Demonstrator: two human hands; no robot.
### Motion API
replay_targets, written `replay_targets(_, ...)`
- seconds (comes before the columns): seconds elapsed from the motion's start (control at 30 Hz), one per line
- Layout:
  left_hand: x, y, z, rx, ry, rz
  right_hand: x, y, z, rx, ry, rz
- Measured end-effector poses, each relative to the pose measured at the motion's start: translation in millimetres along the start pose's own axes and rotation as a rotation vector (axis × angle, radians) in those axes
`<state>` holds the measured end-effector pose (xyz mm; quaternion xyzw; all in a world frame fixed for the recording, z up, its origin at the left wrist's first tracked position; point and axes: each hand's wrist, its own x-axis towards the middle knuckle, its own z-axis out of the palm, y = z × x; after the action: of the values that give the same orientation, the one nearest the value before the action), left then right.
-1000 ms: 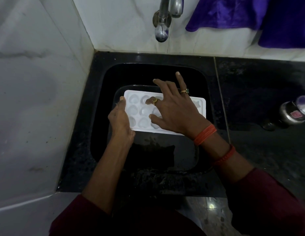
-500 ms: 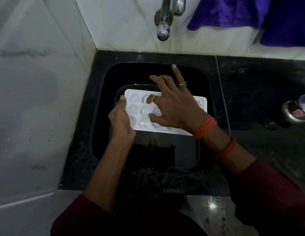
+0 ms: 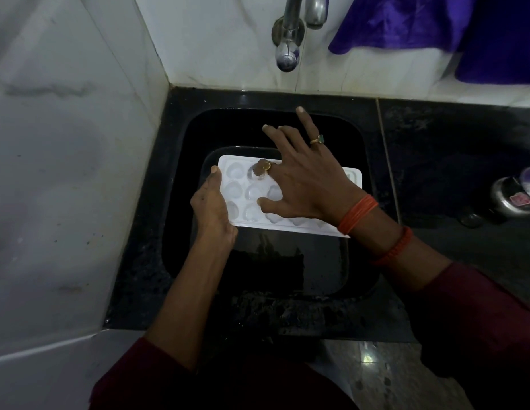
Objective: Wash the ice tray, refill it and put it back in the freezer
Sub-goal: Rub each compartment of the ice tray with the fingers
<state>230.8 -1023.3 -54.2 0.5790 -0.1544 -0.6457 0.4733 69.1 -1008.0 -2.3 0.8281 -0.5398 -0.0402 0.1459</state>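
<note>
Two hands work the ice tray point(image 3: 234, 189), lying crosswise below the tap point(image 3: 287, 54): left hand point(image 3: 212, 205) grips its left end; right hand point(image 3: 305, 184), spread wide, presses its cells.

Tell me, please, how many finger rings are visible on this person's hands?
2, both on the right hand: a gold ring on the bent index finger, a green-stone ring on the outermost finger. The left hand partly hides its fingers.
</note>
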Motion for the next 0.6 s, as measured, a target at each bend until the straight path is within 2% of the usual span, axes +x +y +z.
replay_targets(0.6, -0.2, -1.0, 0.9, 0.031, 0.024, -0.015, 4.6, -4.6, 0.8, 0.077, 0.073, -0.067)
